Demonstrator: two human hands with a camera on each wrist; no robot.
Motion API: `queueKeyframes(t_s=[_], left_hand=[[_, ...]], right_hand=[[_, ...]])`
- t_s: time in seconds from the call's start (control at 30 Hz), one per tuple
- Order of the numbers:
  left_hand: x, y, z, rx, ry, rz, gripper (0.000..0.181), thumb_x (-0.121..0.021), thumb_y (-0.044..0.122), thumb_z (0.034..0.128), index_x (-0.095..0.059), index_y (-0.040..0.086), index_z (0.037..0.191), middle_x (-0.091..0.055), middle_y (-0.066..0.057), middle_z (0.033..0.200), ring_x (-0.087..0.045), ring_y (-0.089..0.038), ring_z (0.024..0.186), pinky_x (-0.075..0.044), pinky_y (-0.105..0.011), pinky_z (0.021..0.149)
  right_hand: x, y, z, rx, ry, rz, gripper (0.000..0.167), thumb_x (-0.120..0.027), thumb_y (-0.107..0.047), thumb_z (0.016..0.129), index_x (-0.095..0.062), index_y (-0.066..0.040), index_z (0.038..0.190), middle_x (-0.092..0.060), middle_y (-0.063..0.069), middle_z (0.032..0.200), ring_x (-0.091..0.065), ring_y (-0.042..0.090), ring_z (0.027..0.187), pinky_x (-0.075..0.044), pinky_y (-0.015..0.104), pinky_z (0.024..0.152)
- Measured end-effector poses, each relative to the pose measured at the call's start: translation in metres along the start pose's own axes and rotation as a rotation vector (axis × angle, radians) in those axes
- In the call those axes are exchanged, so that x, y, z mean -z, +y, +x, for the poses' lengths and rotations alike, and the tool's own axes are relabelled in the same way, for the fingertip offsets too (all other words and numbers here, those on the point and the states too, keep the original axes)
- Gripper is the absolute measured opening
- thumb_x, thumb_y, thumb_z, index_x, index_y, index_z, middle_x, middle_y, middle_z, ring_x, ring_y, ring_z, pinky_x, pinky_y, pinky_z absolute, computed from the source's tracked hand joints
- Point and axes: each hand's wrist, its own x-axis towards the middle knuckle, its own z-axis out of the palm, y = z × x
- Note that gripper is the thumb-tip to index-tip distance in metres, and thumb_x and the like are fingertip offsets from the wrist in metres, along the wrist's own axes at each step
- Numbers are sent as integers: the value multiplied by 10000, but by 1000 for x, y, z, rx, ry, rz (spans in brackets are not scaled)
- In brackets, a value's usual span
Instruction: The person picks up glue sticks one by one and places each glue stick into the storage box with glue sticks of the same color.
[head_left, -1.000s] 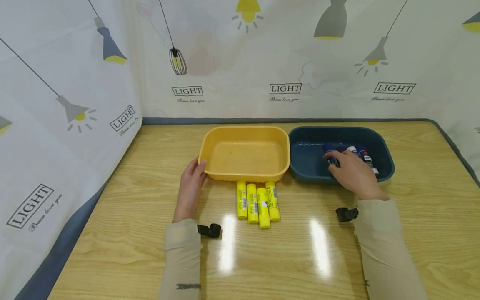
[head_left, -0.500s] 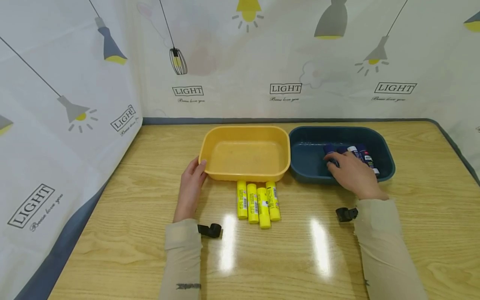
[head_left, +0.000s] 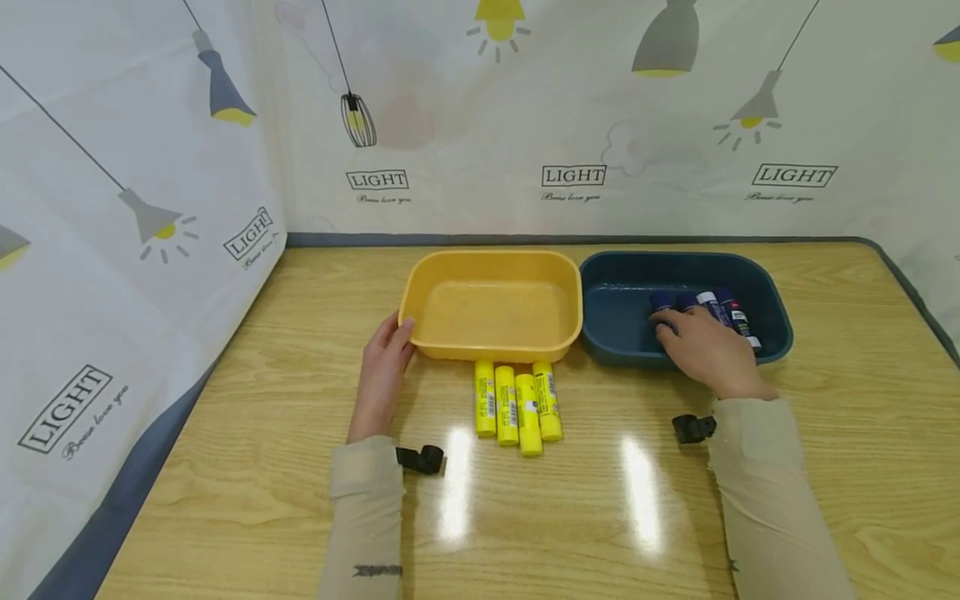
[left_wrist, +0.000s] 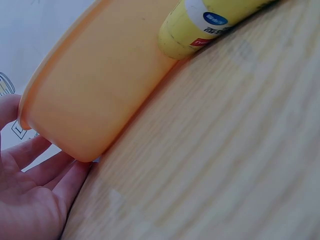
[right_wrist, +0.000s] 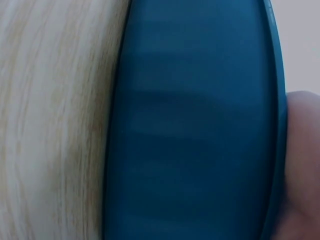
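My left hand [head_left: 384, 371] grips the left end of the yellow plastic basin [head_left: 491, 350], thumb at the rim and the other fingers against the outer wall in the left wrist view. Over the front wall of the dark blue basin [head_left: 626, 360] reaches my right hand [head_left: 708, 350], its thumb and fingers around the leftmost dark blue glue stick [head_left: 661, 299]. Most of that stick is hidden under the hand. Several other glue sticks [head_left: 731, 312], dark blue with some white ends, lie beside it. The right wrist view shows mainly the blue outer wall.
Several yellow glue sticks [head_left: 506, 407] lie side by side on the wooden table [head_left: 570, 517], just in front of the yellow basin. Both basins stand touching each other. A lamp-patterned cloth [head_left: 480, 117] hangs behind and to the left.
The right fingers have shifted slightly over the leftmost dark blue glue stick, so less of its label shows. The left hand, both basins and the yellow sticks stay in place.
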Motion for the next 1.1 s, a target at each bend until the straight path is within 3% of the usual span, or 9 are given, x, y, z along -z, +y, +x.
queueKeyframes(t_s=[0.2, 0.43, 1.1], left_hand=[[2, -8, 5, -9, 17, 3, 464, -526, 379, 888, -444, 191, 1305, -410, 31, 1313, -425, -114, 1183, -376, -239, 957], [1, -6, 6, -2, 24, 9, 477, -533, 388, 882, -444, 187, 1305, -412, 27, 1310, -426, -123, 1183, -377, -242, 958], [0, -5, 4, 8, 27, 6, 496, -534, 385, 882, -429, 174, 1318, -399, 19, 1324, -413, -128, 1196, -363, -251, 972]], right_hand=[[1, -1, -1, 16, -18, -23, 481, -235, -352, 960, -424, -114, 1333, -350, 253, 1305, -349, 408, 1164, -362, 630, 822], [2, -2, -3, 35, -37, -32, 488, -229, -349, 962, -425, -98, 1332, -355, 246, 1314, -334, 391, 1182, -340, 613, 873], [2, -4, -7, 98, -53, -125, 407, -287, -149, 957, -415, -57, 1332, -373, 221, 1319, -329, 380, 1172, -318, 565, 936]])
